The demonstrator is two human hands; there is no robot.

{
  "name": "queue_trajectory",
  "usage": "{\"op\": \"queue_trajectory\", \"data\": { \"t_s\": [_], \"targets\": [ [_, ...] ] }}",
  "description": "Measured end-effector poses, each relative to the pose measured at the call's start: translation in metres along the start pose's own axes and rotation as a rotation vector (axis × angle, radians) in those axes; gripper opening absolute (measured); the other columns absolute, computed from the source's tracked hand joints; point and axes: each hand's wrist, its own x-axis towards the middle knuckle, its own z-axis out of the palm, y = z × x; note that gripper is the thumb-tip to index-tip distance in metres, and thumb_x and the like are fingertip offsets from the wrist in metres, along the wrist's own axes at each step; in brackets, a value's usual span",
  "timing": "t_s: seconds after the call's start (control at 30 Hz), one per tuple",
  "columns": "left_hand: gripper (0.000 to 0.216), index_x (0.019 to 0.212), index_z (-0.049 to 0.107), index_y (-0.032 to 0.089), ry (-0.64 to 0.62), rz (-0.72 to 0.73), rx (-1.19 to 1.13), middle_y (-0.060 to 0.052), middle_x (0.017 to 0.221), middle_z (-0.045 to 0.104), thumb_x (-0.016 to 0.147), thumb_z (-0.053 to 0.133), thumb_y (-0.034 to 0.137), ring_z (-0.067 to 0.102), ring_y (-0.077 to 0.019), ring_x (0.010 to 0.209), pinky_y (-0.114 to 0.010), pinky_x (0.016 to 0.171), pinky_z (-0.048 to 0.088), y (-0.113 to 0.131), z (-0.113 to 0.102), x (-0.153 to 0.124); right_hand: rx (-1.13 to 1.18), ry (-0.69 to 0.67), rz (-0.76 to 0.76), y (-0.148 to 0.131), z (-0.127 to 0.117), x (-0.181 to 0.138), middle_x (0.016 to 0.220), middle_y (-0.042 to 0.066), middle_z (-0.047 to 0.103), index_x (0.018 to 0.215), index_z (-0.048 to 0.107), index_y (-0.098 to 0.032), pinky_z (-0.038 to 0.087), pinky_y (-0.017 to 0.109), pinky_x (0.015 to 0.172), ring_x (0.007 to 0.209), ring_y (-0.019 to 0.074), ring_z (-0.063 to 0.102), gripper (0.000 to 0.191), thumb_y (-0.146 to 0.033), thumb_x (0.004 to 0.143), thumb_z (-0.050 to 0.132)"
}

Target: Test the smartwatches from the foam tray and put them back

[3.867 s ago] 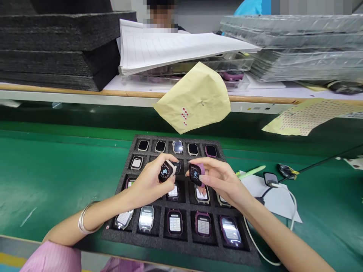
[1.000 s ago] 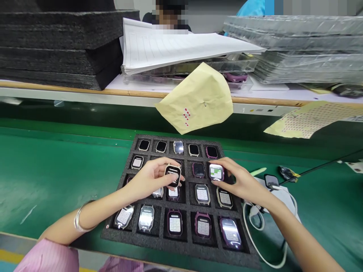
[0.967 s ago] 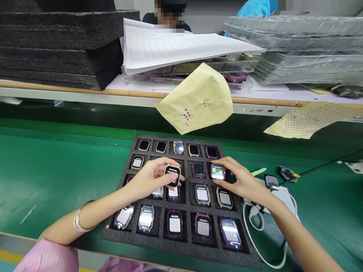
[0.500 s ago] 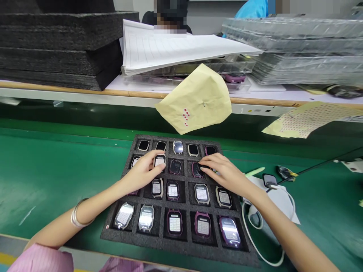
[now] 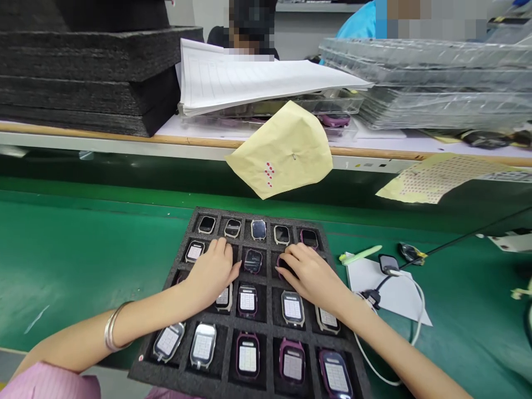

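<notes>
A black foam tray holds several smartwatches in square compartments, some with lit white screens, some dark, with silver, beige or purple cases. My left hand lies over the second row's second compartment, fingers curled down and thumb pointing right; what is under it is hidden. Beside its thumb is a dark-screened watch. My right hand is over the fourth compartment of that row, thumb and fingertips closed around a purple-edged smartwatch mostly covered by the hand. Nearer me, a lit silver watch rests in its compartment.
A white cable, a green pen and a small dark watch on white paper lie right of the tray. A shelf holds stacked black foam, papers and clear plastic trays. Yellow paper hangs from its edge. People sit behind.
The view has shifted, with the tray lower in it. My left hand has turned over the compartment and hides the lit watch that showed between its fingers. My right hand stays at the same compartment.
</notes>
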Motion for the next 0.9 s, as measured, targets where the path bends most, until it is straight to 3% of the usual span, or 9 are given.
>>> {"op": "queue_trajectory", "data": {
  "t_s": [0.07,0.17,0.27,0.37,0.53,0.67,0.73,0.9],
  "targets": [
    [0.025,0.103,0.059,0.003,0.009,0.007,0.057,-0.024,0.106,0.058,0.094,0.043,0.020,0.056,-0.0382,0.102,-0.049,0.078,0.050,0.005,0.000,-0.004,0.013,0.032,0.013,-0.009,-0.001,-0.008,0.096,0.015,0.061,0.100,0.062,-0.011,0.049,0.047,0.082,0.090,0.0301,0.055,0.016,-0.019,0.096,0.050],
    [0.027,0.112,0.058,0.005,-0.003,0.099,0.126,-0.024,0.116,0.058,0.096,0.038,0.015,0.057,-0.0350,0.101,-0.049,0.080,0.048,0.014,0.002,0.001,0.056,0.082,0.016,-0.017,-0.004,-0.014,0.106,0.015,0.062,0.106,0.060,-0.012,0.047,0.046,0.085,0.095,0.0304,0.053,0.015,-0.016,0.095,0.051],
    [0.024,0.098,0.063,0.005,-0.042,0.174,0.140,-0.021,0.098,0.065,0.096,0.043,0.017,0.059,-0.0335,0.094,-0.045,0.077,0.048,0.028,0.005,0.013,0.090,0.087,0.020,-0.018,-0.005,-0.014,0.103,0.013,0.063,0.104,0.059,-0.014,0.048,0.046,0.086,0.093,0.0295,0.054,0.011,-0.015,0.093,0.056],
    [0.017,0.091,0.064,0.002,-0.060,0.161,0.109,-0.020,0.084,0.066,0.091,0.055,0.017,0.060,-0.0345,0.088,-0.044,0.075,0.048,0.038,0.006,0.025,0.169,0.078,0.043,-0.014,-0.005,-0.013,0.100,0.011,0.063,0.101,0.058,-0.016,0.048,0.044,0.086,0.092,0.0284,0.054,0.011,-0.017,0.091,0.061],
    [0.025,0.096,0.063,0.002,-0.070,0.141,-0.011,-0.020,0.092,0.066,0.082,0.070,0.022,0.060,-0.0343,0.090,-0.044,0.078,0.048,0.036,0.000,0.030,0.455,0.067,0.094,-0.009,-0.004,-0.015,0.098,0.007,0.064,0.101,0.059,-0.020,0.048,0.040,0.084,0.095,0.0265,0.057,0.011,-0.017,0.091,0.059],
    [0.015,0.083,0.066,0.015,-0.095,0.181,-0.191,-0.007,0.088,0.065,0.083,0.069,0.029,0.062,-0.0237,0.085,-0.033,0.074,0.049,0.024,-0.005,0.029,0.664,0.125,0.210,-0.006,-0.004,-0.013,0.090,0.004,0.067,0.095,0.061,-0.021,0.049,0.036,0.076,0.083,0.0229,0.062,0.005,-0.022,0.090,0.060],
    [0.015,0.079,0.067,0.016,-0.084,0.176,-0.374,-0.006,0.093,0.064,0.084,0.068,0.031,0.062,-0.0210,0.089,-0.030,0.077,0.049,0.019,-0.008,0.031,0.782,0.161,0.268,-0.004,-0.008,-0.010,0.090,0.005,0.068,0.096,0.061,-0.020,0.051,0.035,0.077,0.083,0.0226,0.065,0.012,-0.028,0.088,0.065],
    [0.024,0.096,0.067,0.013,-0.128,0.063,-1.042,-0.008,0.088,0.071,0.089,0.059,0.034,0.066,-0.0196,0.083,-0.031,0.076,0.051,0.015,-0.026,0.037,1.496,0.266,0.368,-0.008,-0.029,0.004,0.082,0.001,0.066,0.090,0.057,-0.021,0.054,0.033,0.077,0.080,0.0208,0.070,0.021,-0.033,0.084,0.072]
  ]
}}
